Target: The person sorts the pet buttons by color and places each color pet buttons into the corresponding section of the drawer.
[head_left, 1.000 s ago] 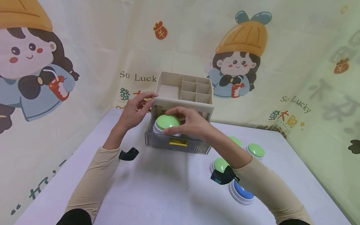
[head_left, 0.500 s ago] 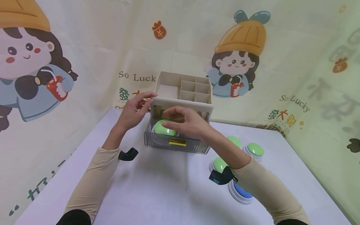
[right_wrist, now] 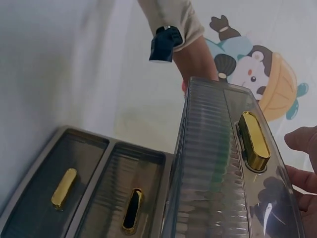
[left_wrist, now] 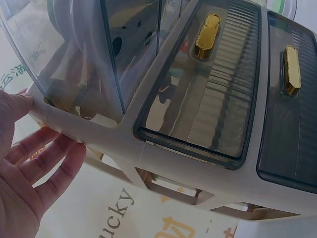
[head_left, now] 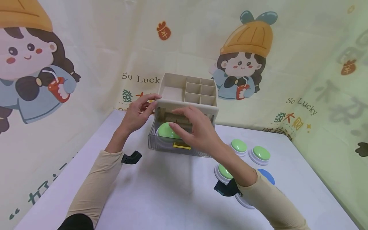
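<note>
A beige desktop drawer organizer (head_left: 172,91) stands at the back of the table with its clear top drawer (head_left: 161,143) pulled out. Inside, on the drawer's left side, lies a round button with a green dome (head_left: 167,130) and a white base. My right hand (head_left: 199,132) is over the drawer, thumb and fingers spread apart and nothing held; the thumb overlaps the green dome's edge in the head view. With loosely extended fingers, my left hand (head_left: 136,115) touches the organizer's upper left corner. In the left wrist view, its fingertips (left_wrist: 74,151) rest along the frame's side.
Right of the organizer, several more green-domed buttons (head_left: 261,154) sit on the white table (head_left: 161,195). Blue-topped buttons (head_left: 268,176) are partly hidden by my right forearm. Lower drawers with gold handles (left_wrist: 292,69) are closed. A printed cloth (head_left: 189,41) hangs behind.
The green button has gone lower into the drawer and left my right hand's hold. My right hand has drawn back rightward, its fingers spreading. The left hand has stayed at the corner.
</note>
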Demonstrator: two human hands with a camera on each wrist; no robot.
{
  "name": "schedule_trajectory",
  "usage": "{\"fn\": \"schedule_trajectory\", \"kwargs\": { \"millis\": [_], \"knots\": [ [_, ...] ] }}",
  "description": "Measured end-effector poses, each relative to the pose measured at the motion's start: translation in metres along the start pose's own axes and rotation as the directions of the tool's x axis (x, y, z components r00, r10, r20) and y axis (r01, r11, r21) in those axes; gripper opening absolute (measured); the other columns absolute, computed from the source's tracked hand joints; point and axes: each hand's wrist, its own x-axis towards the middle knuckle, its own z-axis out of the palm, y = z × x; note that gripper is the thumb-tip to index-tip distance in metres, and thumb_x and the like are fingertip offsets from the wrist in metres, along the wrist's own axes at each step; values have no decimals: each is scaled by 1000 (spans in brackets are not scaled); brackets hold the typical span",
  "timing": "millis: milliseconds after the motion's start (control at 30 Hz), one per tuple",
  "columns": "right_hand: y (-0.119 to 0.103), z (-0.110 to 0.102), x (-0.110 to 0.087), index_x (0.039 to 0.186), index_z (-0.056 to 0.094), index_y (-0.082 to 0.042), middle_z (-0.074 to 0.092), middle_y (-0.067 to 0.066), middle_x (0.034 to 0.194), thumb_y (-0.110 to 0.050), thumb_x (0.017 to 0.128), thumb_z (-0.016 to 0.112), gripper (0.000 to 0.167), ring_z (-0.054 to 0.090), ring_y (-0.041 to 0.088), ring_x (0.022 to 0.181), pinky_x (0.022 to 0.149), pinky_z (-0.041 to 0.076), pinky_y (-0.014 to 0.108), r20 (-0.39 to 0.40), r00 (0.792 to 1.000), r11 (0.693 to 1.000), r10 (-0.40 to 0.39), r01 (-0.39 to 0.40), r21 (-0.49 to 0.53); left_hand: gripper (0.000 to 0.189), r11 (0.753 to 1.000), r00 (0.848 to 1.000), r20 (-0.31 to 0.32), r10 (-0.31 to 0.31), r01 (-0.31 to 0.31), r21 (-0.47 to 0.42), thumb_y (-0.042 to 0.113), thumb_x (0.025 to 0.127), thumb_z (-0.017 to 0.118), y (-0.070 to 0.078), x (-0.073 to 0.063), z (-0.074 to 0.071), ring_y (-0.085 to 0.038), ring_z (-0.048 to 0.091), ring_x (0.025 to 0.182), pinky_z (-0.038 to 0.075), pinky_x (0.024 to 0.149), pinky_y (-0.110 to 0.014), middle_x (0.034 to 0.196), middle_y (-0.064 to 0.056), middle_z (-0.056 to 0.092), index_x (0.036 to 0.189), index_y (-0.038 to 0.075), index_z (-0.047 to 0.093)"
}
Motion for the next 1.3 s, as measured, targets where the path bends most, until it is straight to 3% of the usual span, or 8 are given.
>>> {"fn": "schedule_trajectory", "kwargs": {
  "millis": [100,333,433,800,1133,1300],
  "knots": [
    [-2,-2,-8,129,66,-7,67,4,125,-25,95,74,39,58,17,122,102,51,39,-33,999,999,-25,24,-32,32,1000,1000,2,2,-2,0,17,104,60,0,0,0,-31,68,106,58,84,-41,135,-8,62,136,16,64],
    [-10,-8,-24,126,67,-6,68,4,122,-21,93,77,37,59,17,118,99,52,36,-87,992,995,-89,86,-44,32,1000,1000,-6,13,-13,9,16,104,60,-1,0,-1,-30,68,104,56,80,-29,135,-8,62,136,16,64],
    [-14,-12,-31,126,67,-7,68,5,122,-20,92,77,38,60,17,117,97,53,37,-98,990,994,-100,96,-47,32,1000,1000,-10,15,-15,9,16,104,60,-1,0,-1,-30,68,105,57,81,-31,136,-8,62,136,16,64],
    [-16,-22,-60,129,68,-11,69,1,124,-18,90,79,41,61,18,119,95,56,42,-102,993,998,-52,46,-53,32,1000,1000,-13,2,-2,3,16,104,60,1,-1,0,-30,67,104,53,78,-19,138,-8,61,136,15,64],
    [-12,-26,-88,127,68,-11,70,-1,121,-18,88,81,42,62,16,114,85,57,40,-85,996,996,-2,-6,-92,32,1000,1000,-14,-2,2,6,17,104,60,1,0,0,-30,67,105,54,78,-21,137,-8,61,136,16,64],
    [-11,-29,-100,126,69,-9,70,1,120,-14,87,81,41,62,17,113,89,56,33,-118,993,996,-6,-5,-93,32,1000,1000,-12,-5,5,0,17,104,60,1,0,0,-30,66,103,54,78,-23,136,-8,61,136,16,64]
  ]
}}
